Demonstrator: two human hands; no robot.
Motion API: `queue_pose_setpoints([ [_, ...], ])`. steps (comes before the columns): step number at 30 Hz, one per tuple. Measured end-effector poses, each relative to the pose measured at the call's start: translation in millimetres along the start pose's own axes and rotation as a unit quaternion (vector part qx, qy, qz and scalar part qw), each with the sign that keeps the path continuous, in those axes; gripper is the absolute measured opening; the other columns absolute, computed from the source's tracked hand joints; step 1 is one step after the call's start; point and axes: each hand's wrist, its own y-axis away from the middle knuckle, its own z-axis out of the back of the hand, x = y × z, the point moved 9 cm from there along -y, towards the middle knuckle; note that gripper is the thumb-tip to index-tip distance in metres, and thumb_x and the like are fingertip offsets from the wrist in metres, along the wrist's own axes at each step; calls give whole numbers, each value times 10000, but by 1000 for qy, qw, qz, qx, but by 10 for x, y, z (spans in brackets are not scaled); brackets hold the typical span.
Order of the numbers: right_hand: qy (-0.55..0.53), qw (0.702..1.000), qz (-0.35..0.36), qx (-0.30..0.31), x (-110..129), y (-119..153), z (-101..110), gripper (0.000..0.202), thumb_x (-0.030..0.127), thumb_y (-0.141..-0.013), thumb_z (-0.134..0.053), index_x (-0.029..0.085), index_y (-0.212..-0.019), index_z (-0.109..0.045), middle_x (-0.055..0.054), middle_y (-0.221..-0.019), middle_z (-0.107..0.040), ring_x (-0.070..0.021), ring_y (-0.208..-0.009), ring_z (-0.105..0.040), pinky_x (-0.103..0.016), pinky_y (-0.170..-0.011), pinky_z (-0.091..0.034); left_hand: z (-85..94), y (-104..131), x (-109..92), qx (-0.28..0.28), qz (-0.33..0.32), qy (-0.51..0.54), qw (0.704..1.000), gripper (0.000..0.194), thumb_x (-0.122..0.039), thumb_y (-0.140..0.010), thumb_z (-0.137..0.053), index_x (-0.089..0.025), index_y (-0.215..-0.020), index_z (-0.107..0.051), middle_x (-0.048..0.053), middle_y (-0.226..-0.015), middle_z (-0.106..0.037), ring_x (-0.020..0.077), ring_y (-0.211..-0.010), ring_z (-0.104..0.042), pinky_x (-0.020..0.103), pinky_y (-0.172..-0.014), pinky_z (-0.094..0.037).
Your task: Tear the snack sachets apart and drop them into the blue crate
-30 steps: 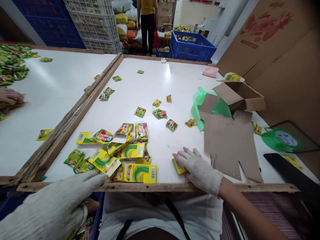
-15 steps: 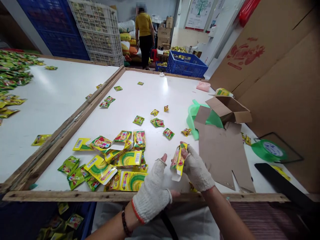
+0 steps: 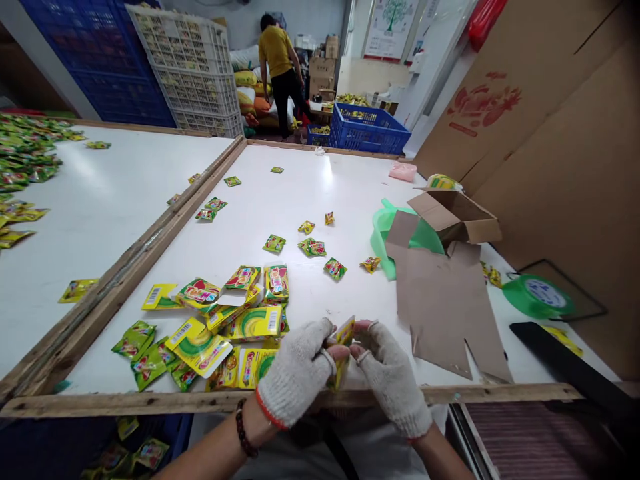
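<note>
Both hands wear white knit gloves with bare fingertips and meet over the table's front edge. Between them is a small yellow candy box (image 3: 344, 333), tilted on edge and partly covered by fingers. My left hand (image 3: 300, 365) grips it from the left, thumb and fingers closed. From the right, my right hand (image 3: 387, 367) holds it with curled fingers. To the left of my left hand lies a heap of yellow-green candy boxes (image 3: 253, 323), some with flaps open. Beside the heap are several green candy packets (image 3: 150, 360).
Small packets (image 3: 313, 247) lie scattered on the white table (image 3: 350, 193). At right are a flattened cardboard piece (image 3: 445, 307), an open carton (image 3: 460, 213), a green basin (image 3: 383, 233) and a tape roll (image 3: 537, 296). A wooden divider (image 3: 165, 227) runs at left. A person (image 3: 278, 67) stands behind.
My left hand has gone from open to gripping the candy box along with my right hand. The box has come lower and turned edge-on. The person behind now leans over.
</note>
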Motion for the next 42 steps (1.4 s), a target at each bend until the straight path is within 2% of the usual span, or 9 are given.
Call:
queue_pose_setpoints([
  [4,30,999,-11,28,-17,153,-143,600,246,-734,-597,209,-1298,-396,-85,-1288,-509,-237,-1165,-488,-386,-986,-415,-230,102,68,26,25,149,988,319,-371,-899,-350,-161,-757,-543,14,-738,-599,136,-691,-541,239,-622,-408],
  [7,37,997,-63,5,-114,146,-108,476,260,-774,-546,200,-1238,-460,-80,-1220,-564,-243,-1093,-543,-395,-931,-461,-127,99,188,-44,47,183,981,199,-353,-852,-471,-174,-893,-547,30,-889,-609,159,-852,-570,259,-756,-446],
  [9,-11,996,-86,-3,-171,94,-108,417,281,-787,-529,191,-1192,-480,-88,-1163,-598,-247,-1033,-579,-395,-877,-495,-80,65,281,-81,63,219,970,228,-308,-778,-588,-184,-941,-489,35,-960,-580,170,-927,-569,275,-809,-461],
  [14,-179,981,-63,-32,-190,-8,-182,530,231,-737,-597,231,-1209,-357,-83,-1112,-608,-215,-957,-621,-347,-803,-532,-264,-39,349,-39,59,340,938,280,-217,-778,-567,-200,-1000,-398,44,-995,-589,160,-888,-608,298,-790,-506],
  [19,-146,987,-40,-56,-230,56,-126,321,264,-757,-579,216,-1054,-469,-81,-1054,-634,-213,-932,-623,-363,-805,-528,-283,-22,382,-4,38,313,949,357,-191,-793,-532,-199,-1138,-443,50,-1080,-591,172,-970,-587,314,-862,-488],
  [26,76,997,31,5,36,-13,-50,156,191,-738,-548,191,-820,-680,-46,-843,-701,-201,-816,-631,-356,-794,-516,-208,16,336,36,-23,196,980,133,-231,-798,-527,-155,-884,-593,53,-937,-622,191,-931,-565,328,-897,-442],
  [32,12,999,-1,42,157,-195,-105,356,197,-741,-541,188,-1091,-609,-64,-1057,-669,-195,-913,-636,-353,-809,-524,-197,41,446,-1,47,280,959,222,-197,-785,-524,-196,-975,-409,8,-883,-570,136,-771,-575,270,-720,-484],
  [35,74,994,36,78,274,-227,-150,264,230,-776,-525,186,-988,-676,-67,-996,-697,-212,-934,-633,-378,-856,-502,-213,40,412,13,55,305,951,301,-155,-776,-510,-206,-1031,-357,-10,-828,-560,129,-769,-576,266,-718,-479],
  [42,141,981,35,127,376,-281,-227,177,236,-760,-566,163,-835,-708,-41,-782,-721,-179,-717,-652,-288,-666,-535,-171,63,412,12,58,255,965,345,-147,-752,-524,-193,-1071,-400,4,-857,-541,132,-783,-560,271,-736,-468],
])
